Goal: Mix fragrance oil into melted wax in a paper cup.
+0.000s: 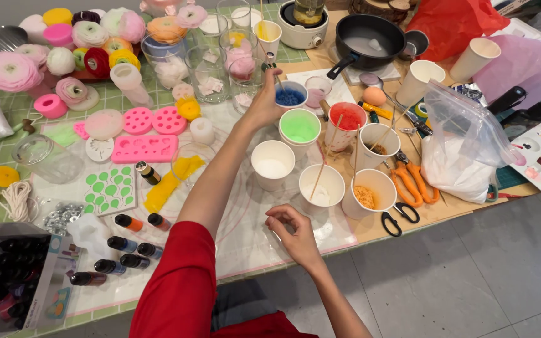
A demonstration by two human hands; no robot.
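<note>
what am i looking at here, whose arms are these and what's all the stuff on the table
One picture, from a camera worn on a person's head, looking down at their own bare arms; no machine. The left hand, arm in a red sleeve, reaches out and pinches a thin wooden stick standing in a paper cup of blue granules. The right hand hovers with fingers pinched, seemingly empty, near a white paper cup with a stick. Around them on the table: a cup of green wax, pink silicone moulds, small dye bottles, orange-handled pliers.
</note>
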